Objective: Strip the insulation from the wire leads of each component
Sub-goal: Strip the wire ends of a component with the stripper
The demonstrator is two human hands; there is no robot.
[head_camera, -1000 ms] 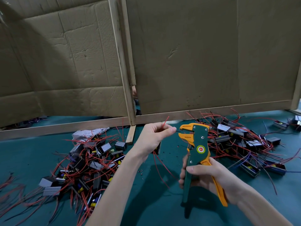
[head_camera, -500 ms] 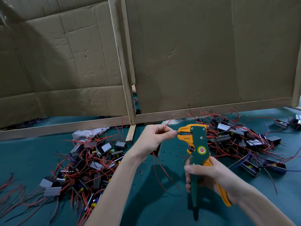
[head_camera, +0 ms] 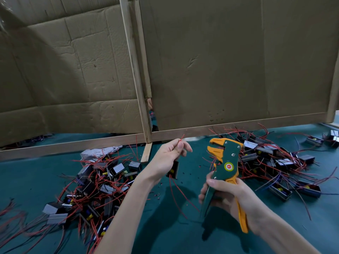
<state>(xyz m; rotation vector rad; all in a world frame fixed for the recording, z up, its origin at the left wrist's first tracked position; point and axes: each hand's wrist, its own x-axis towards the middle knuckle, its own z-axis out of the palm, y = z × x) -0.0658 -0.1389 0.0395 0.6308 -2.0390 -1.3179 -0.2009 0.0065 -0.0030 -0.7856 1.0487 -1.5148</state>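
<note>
Left hand [head_camera: 168, 156]: grip pinched on one red lead [head_camera: 181, 138] between thumb and fingertips, with only a short tip standing free above. The lead's component [head_camera: 174, 169] hung below the palm, clear of the worktop [head_camera: 36, 180]. Right hand [head_camera: 229, 195]: grip wrapped round both handles of the wire stripper [head_camera: 228, 162], head upright, its orange jaws facing the lead but well apart from it and appearing slightly parted.

Risks noted:

- The free tip was short and bent. Fed in crooked, it could miss the blades or be cut through instead of stripped.
- The pinch sat close to the tip, so the fingertips would come near the jaws as they closed.
- The component hung unsupported. A hard pull from the stripper would load the lead where it joins the body.
- Other leads [head_camera: 176, 195] trailed beneath it and could snag the handles or the nearer pile [head_camera: 102, 182].
- Two heaps lay on the worktop – the second [head_camera: 271, 158] behind the tool – and stripped and unstripped parts could not be told apart, so mixing was possible.
</note>
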